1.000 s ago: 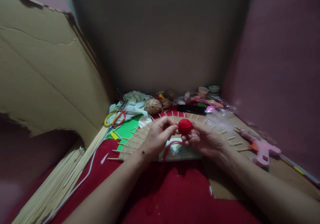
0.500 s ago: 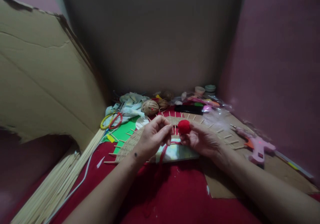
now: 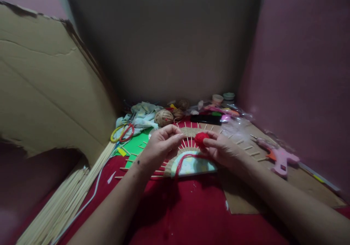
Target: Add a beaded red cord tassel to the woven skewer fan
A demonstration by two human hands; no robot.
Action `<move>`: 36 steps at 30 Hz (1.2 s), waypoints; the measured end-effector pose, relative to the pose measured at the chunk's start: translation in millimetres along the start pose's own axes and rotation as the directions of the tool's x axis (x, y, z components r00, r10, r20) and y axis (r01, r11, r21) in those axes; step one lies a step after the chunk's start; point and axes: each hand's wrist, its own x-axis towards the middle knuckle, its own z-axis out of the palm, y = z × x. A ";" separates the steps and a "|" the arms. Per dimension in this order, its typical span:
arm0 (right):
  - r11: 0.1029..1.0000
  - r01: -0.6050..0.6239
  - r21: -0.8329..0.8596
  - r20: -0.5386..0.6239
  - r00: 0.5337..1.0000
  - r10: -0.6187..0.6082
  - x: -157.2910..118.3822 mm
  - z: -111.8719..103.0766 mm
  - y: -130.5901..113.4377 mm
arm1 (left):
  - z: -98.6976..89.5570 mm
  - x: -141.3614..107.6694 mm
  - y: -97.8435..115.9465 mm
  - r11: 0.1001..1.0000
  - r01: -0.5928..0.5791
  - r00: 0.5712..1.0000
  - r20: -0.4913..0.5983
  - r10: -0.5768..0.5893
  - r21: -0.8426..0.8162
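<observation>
My right hand (image 3: 222,148) grips a small ball of red yarn (image 3: 201,139) between thumb and fingers. To its left, my left hand (image 3: 163,144) is closed in a pinch; whatever its fingertips hold is too small to make out. Below both hands lies a half-round woven piece with thin sticks fanning outward. It has an outer band of tan twine (image 3: 188,132) and a pale patterned fabric centre (image 3: 195,164). A loose red yarn strand (image 3: 181,160) curves over the fabric. My left hand and wrist hide part of the woven band.
Scissors (image 3: 126,132), green sheet (image 3: 136,144) and bundled sticks (image 3: 68,201) lie left. Twine balls (image 3: 164,117) and crumpled cloth (image 3: 144,111) sit behind. A pink glue gun (image 3: 283,161) rests on cardboard (image 3: 246,201) at right. Torn cardboard (image 3: 54,81) stands at left.
My left hand has moved a little left, away from the red yarn ball, uncovering more fabric and sticks. My right fingers have shifted around the ball.
</observation>
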 end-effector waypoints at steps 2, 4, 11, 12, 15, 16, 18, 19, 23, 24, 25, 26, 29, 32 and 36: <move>0.997 -0.032 -0.075 0.017 0.999 0.033 -1.3 0.5 -1.7 | -1.9 2.1 -2.2 1.000 -0.016 0.998 -0.055 0.016 -0.001; 0.983 -0.058 -0.177 0.026 0.998 0.064 -3.1 1.1 -5.7 | -4.0 4.7 -4.4 0.998 -0.035 0.991 -0.129 0.041 0.047; 0.932 -0.032 -0.361 0.146 0.985 0.090 9.9 5.9 -31.3 | -14.5 14.4 -6.8 0.990 -0.112 0.914 -0.382 0.136 0.085; 0.932 -0.023 -0.362 0.125 0.989 0.073 16.3 6.8 -35.1 | -16.3 15.6 -6.6 0.990 -0.120 0.902 -0.408 0.140 0.074; 0.922 -0.007 -0.388 0.037 0.999 0.023 38.6 9.0 -44.5 | -22.1 18.4 -5.4 0.990 -0.137 0.870 -0.473 0.139 0.038; 0.920 -0.009 -0.392 0.022 1.000 0.019 46.1 9.5 -46.6 | -24.2 19.1 -4.6 0.989 -0.143 0.861 -0.489 0.138 0.026; 0.927 -0.027 -0.373 0.011 0.999 0.033 60.5 10.0 -49.2 | -29.2 20.0 -2.9 0.988 -0.156 0.845 -0.517 0.138 0.008; 0.935 -0.039 -0.353 0.000 0.999 0.041 67.4 9.9 -49.8 | -32.2 20.3 -2.0 0.987 -0.162 0.839 -0.527 0.138 0.001; 0.968 -0.087 -0.236 -0.122 0.991 0.060 94.7 7.4 -49.0 | -44.4 21.6 -1.4 0.983 -0.179 0.825 -0.548 0.134 -0.029; 0.973 -0.097 -0.211 -0.167 0.984 0.062 101.6 6.4 -48.5 | -46.9 22.0 -2.1 0.983 -0.182 0.823 -0.553 0.131 -0.038; 0.976 -0.106 -0.191 -0.210 0.975 0.065 108.4 5.3 -47.8 | -48.9 22.3 -3.0 0.982 -0.184 0.820 -0.558 0.127 -0.047; 0.978 -0.114 -0.176 -0.252 0.965 0.067 115.0 4.4 -46.9 | -50.4 22.7 -3.8 0.981 -0.184 0.818 -0.562 0.122 -0.056; 0.979 -0.130 -0.156 -0.345 0.936 0.069 132.7 2.0 -43.3 | -52.5 23.1 -5.1 0.979 -0.184 0.819 -0.563 0.107 -0.082; 0.974 -0.139 -0.180 -0.398 0.916 0.057 147.7 0.9 -38.3 | -53.0 22.3 -3.3 0.976 -0.190 0.829 -0.550 0.099 -0.110; 0.947 -0.153 -0.282 -0.434 0.901 0.017 164.2 2.6 -32.0 | -54.5 20.9 -0.3 0.970 -0.198 0.839 -0.537 0.092 -0.144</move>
